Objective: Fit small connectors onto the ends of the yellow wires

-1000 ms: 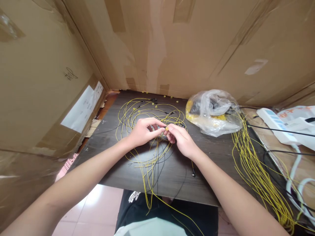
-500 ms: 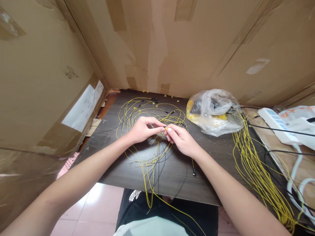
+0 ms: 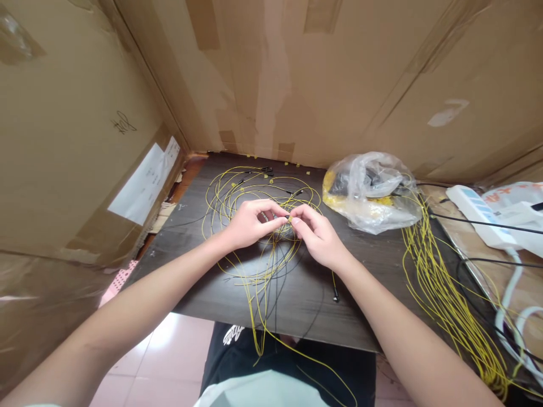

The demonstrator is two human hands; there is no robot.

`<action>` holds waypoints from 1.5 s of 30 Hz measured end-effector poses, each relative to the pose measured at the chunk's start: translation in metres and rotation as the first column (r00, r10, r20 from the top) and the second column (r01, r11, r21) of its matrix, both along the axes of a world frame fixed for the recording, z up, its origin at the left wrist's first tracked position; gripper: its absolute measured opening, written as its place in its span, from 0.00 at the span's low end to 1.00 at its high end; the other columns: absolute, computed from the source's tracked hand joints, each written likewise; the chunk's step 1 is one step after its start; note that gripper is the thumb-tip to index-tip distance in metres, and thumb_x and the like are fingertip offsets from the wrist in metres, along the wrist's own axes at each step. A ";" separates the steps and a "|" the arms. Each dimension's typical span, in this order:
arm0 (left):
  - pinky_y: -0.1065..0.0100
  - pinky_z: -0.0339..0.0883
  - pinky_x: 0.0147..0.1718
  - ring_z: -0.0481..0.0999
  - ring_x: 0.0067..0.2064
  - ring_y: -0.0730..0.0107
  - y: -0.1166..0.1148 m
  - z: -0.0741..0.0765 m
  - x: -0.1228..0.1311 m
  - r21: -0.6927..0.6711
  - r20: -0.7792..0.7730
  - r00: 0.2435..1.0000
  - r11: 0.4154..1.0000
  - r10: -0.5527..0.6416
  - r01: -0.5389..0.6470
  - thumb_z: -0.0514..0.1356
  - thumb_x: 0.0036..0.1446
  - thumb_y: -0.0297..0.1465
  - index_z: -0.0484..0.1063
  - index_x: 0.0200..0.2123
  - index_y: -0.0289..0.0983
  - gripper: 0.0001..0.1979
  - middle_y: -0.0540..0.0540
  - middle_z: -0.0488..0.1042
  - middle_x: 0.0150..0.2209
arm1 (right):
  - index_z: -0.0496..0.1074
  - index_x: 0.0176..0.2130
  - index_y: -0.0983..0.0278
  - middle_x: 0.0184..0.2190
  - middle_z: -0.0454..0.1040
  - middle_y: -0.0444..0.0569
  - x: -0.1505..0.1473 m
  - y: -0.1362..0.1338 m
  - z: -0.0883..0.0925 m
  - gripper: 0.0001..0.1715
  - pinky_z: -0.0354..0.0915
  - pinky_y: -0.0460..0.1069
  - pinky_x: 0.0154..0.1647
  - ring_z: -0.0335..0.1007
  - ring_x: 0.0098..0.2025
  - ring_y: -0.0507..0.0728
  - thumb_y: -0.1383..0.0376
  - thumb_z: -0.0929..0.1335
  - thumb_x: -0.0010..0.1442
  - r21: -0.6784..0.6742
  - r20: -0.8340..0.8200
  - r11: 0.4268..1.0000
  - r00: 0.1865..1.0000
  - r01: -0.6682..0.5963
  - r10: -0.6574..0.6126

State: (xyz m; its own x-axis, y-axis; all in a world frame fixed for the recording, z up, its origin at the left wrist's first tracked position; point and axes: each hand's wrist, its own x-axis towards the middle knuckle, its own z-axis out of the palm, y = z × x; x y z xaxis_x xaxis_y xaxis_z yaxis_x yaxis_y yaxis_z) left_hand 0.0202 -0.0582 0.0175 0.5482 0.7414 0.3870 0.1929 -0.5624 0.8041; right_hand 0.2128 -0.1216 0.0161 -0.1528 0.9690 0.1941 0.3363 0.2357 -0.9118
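My left hand and my right hand meet over the middle of a dark wooden table. Both pinch a small yellow cap on the end of a thin wire, fingertips almost touching. Under the hands lies a loose coil of yellow and black wires, with strands trailing off the table's near edge toward my lap. Several small yellow caps lie scattered near the far edge.
A clear plastic bag holding yellow and black parts sits at the right rear. A thick bundle of yellow wires runs down the right side. A white power strip and cables lie far right. Cardboard walls enclose the table.
Both hands shifted slightly away from me while staying together on the small yellow cap. The fingers reworked their pinch; the wires on the table stayed put.
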 end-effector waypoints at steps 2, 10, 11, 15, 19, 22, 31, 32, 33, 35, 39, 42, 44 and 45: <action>0.74 0.70 0.29 0.77 0.30 0.74 0.001 -0.002 0.000 0.011 0.004 1.000 1.000 0.002 -0.002 0.67 0.59 0.32 0.82 0.38 0.36 0.07 0.47 0.81 0.33 | 0.65 0.39 0.61 0.27 0.64 0.41 -0.001 -0.001 0.000 0.10 0.57 0.49 0.31 0.60 0.28 0.52 0.57 0.61 0.69 0.014 0.038 1.000 0.999 0.001 -0.002; 0.74 0.71 0.29 0.75 0.28 0.76 0.001 -0.003 0.000 0.100 -0.014 1.000 0.995 -0.019 0.021 0.66 0.60 0.32 0.81 0.38 0.36 0.06 0.47 0.80 0.31 | 0.62 0.35 0.60 0.25 0.63 0.40 -0.006 0.000 -0.008 0.21 0.60 0.48 0.31 0.61 0.27 0.52 0.48 0.58 0.72 -0.071 -0.048 0.997 0.998 -0.034 0.030; 0.74 0.71 0.29 0.75 0.28 0.76 0.001 -0.002 -0.001 0.115 -0.014 1.000 0.993 -0.026 0.028 0.66 0.60 0.32 0.82 0.38 0.36 0.06 0.47 0.80 0.31 | 0.61 0.34 0.60 0.24 0.62 0.40 -0.006 0.001 -0.009 0.23 0.60 0.48 0.29 0.61 0.25 0.52 0.46 0.58 0.71 -0.108 -0.094 0.993 0.995 -0.045 0.035; 0.74 0.70 0.29 0.75 0.29 0.75 0.002 -0.002 -0.002 0.154 -0.016 0.999 0.987 -0.048 0.049 0.66 0.60 0.31 0.82 0.38 0.36 0.06 0.46 0.80 0.31 | 0.61 0.32 0.60 0.20 0.57 0.37 -0.008 0.004 -0.012 0.28 0.58 0.47 0.23 0.55 0.20 0.50 0.40 0.61 0.67 -0.221 -0.260 0.970 0.965 -0.103 0.043; 0.73 0.70 0.29 0.75 0.29 0.75 0.002 -0.002 -0.002 0.169 -0.022 0.999 0.984 -0.049 0.052 0.65 0.60 0.31 0.82 0.38 0.36 0.06 0.46 0.80 0.32 | 0.63 0.30 0.60 0.16 0.57 0.36 -0.007 0.005 -0.009 0.28 0.57 0.47 0.23 0.54 0.19 0.50 0.40 0.63 0.65 -0.267 -0.283 0.958 0.959 -0.108 0.029; 0.73 0.70 0.29 0.76 0.30 0.74 0.000 0.000 -0.001 0.125 -0.024 0.999 0.991 -0.035 0.038 0.65 0.60 0.32 0.82 0.38 0.37 0.06 0.46 0.81 0.32 | 0.65 0.30 0.61 0.15 0.63 0.40 -0.005 0.005 -0.006 0.28 0.58 0.47 0.23 0.56 0.18 0.51 0.42 0.61 0.66 -0.296 -0.247 0.949 0.969 -0.103 0.028; 0.74 0.66 0.23 0.74 0.26 0.76 0.003 0.004 0.000 -0.241 0.048 0.996 0.967 -0.075 0.084 0.67 0.58 0.36 0.83 0.39 0.36 0.10 0.47 0.81 0.30 | 0.68 0.33 0.61 0.23 0.68 0.42 0.000 -0.002 0.003 0.14 0.60 0.49 0.30 0.62 0.26 0.52 0.57 0.62 0.68 -0.034 -0.022 0.999 0.999 -0.041 0.040; 0.74 0.65 0.23 0.74 0.26 0.76 0.003 0.004 0.000 -0.244 0.052 0.996 0.966 -0.073 0.084 0.68 0.57 0.36 0.83 0.39 0.36 0.11 0.47 0.81 0.29 | 0.68 0.33 0.61 0.23 0.68 0.42 0.000 -0.002 0.003 0.15 0.59 0.49 0.30 0.62 0.26 0.52 0.57 0.62 0.68 -0.026 0.003 0.999 0.999 -0.040 0.040; 0.74 0.65 0.23 0.74 0.26 0.75 0.004 0.003 -0.001 -0.245 0.055 0.996 0.966 -0.069 0.081 0.68 0.57 0.36 0.83 0.39 0.35 0.11 0.47 0.81 0.29 | 0.67 0.32 0.61 0.23 0.68 0.42 0.000 -0.002 0.003 0.15 0.59 0.49 0.30 0.62 0.26 0.52 0.57 0.62 0.69 -0.024 0.020 0.999 0.999 -0.045 0.046; 0.73 0.67 0.25 0.76 0.27 0.74 0.006 0.001 -0.002 -0.254 0.067 0.995 0.964 -0.068 0.083 0.69 0.56 0.36 0.83 0.38 0.35 0.11 0.46 0.82 0.29 | 0.67 0.33 0.62 0.24 0.68 0.42 0.001 -0.002 0.002 0.16 0.59 0.49 0.30 0.62 0.26 0.52 0.57 0.61 0.70 -0.034 0.029 0.997 0.997 -0.070 0.071; 0.70 0.74 0.31 0.80 0.31 0.70 0.012 -0.001 -0.005 -0.294 0.099 0.988 0.945 -0.116 0.141 0.71 0.54 0.36 0.84 0.37 0.35 0.11 0.44 0.83 0.32 | 0.67 0.33 0.62 0.25 0.68 0.42 0.001 0.000 -0.001 0.18 0.60 0.49 0.31 0.63 0.27 0.52 0.55 0.61 0.71 -0.056 0.011 0.991 0.992 -0.122 0.123; 0.68 0.76 0.34 0.82 0.33 0.68 0.015 -0.002 -0.006 -0.301 0.107 0.985 0.940 -0.137 0.163 0.71 0.53 0.36 0.84 0.36 0.36 0.11 0.43 0.84 0.33 | 0.67 0.33 0.62 0.24 0.67 0.42 0.000 0.000 -0.003 0.19 0.60 0.48 0.31 0.62 0.26 0.51 0.53 0.61 0.70 -0.071 -0.052 0.986 0.988 -0.150 0.146; 0.68 0.76 0.34 0.82 0.33 0.68 0.015 -0.002 -0.007 -0.282 0.115 0.984 0.945 -0.140 0.167 0.72 0.53 0.36 0.84 0.36 0.36 0.10 0.44 0.84 0.33 | 0.66 0.33 0.62 0.24 0.67 0.41 -0.001 0.000 -0.004 0.19 0.60 0.48 0.30 0.61 0.25 0.51 0.52 0.62 0.70 -0.084 -0.108 0.982 0.982 -0.166 0.157; 0.68 0.76 0.33 0.81 0.32 0.68 0.014 -0.001 -0.007 -0.267 0.121 0.982 0.949 -0.142 0.170 0.72 0.53 0.36 0.85 0.35 0.36 0.10 0.44 0.84 0.32 | 0.66 0.33 0.62 0.23 0.66 0.41 -0.002 0.000 -0.004 0.20 0.60 0.48 0.29 0.61 0.25 0.51 0.51 0.62 0.70 -0.092 -0.130 0.981 0.978 -0.173 0.161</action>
